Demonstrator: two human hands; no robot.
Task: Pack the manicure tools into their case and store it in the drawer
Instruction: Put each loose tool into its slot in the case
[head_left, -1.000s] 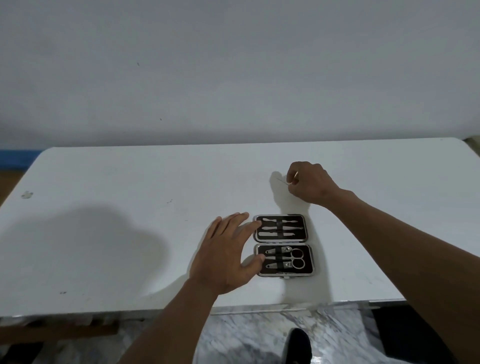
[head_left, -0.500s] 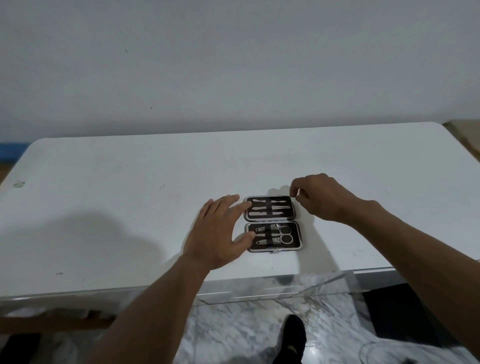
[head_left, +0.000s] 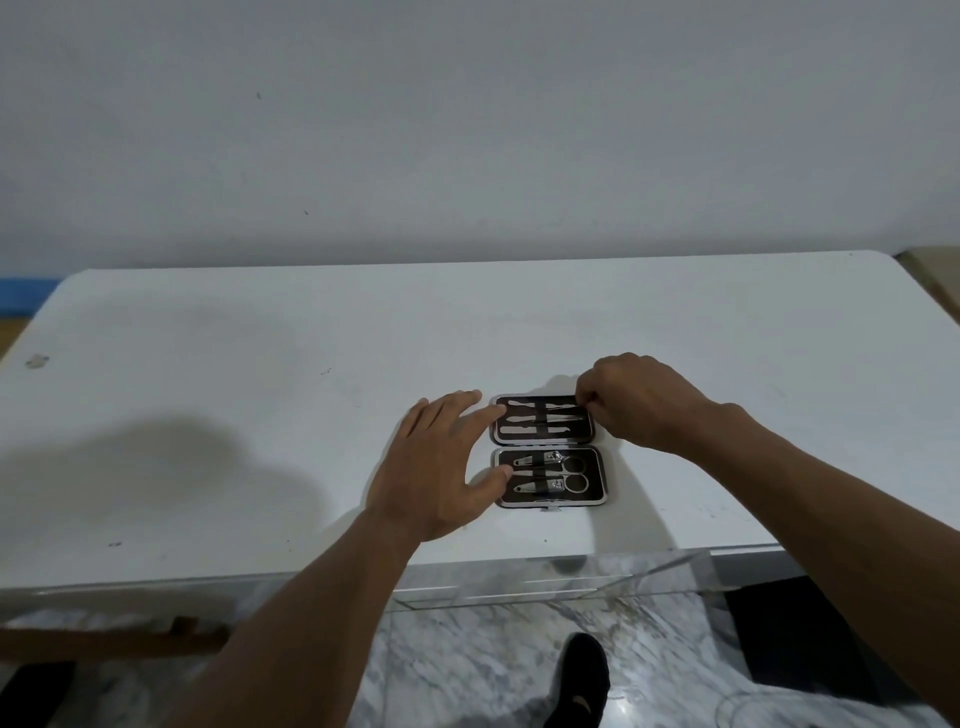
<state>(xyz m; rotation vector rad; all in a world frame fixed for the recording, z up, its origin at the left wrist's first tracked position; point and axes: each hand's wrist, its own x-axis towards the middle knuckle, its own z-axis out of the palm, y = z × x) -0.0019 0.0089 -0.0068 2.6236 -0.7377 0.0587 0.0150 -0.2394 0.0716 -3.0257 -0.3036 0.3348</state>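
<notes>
The packing step is close to its end. The case (head_left: 604, 475) lies open and flat on the white worktop (head_left: 260, 415), near its front edge, hinge running left to right. The near half already holds the scissors (head_left: 569, 473) and two clippers (head_left: 535, 459) under their strap, and the far half holds a row of thin implements.

The right hand (head_left: 644, 405) comes in from the right with its wrist raised and knuckles up. Its fingers are curled tightly together at the far right corner of the case. They appear to pinch the end of the topmost slender tool (head_left: 530, 404), seating it under the strap, though the fingertips hide the contact itself.

The left hand (head_left: 441, 467) lies low and flat beside the case, palm down, fingers (head_left: 483, 415) straight and spread. The forefinger touches the left edge of the far half and the thumb the left edge of the near half, bracing the case against sliding.

Next, I judge, the tool must be pushed fully home so nothing stands proud. Then one half folds over the other and the clasp at the front is pressed shut. I cannot pick out the drawer with certainty
</notes>
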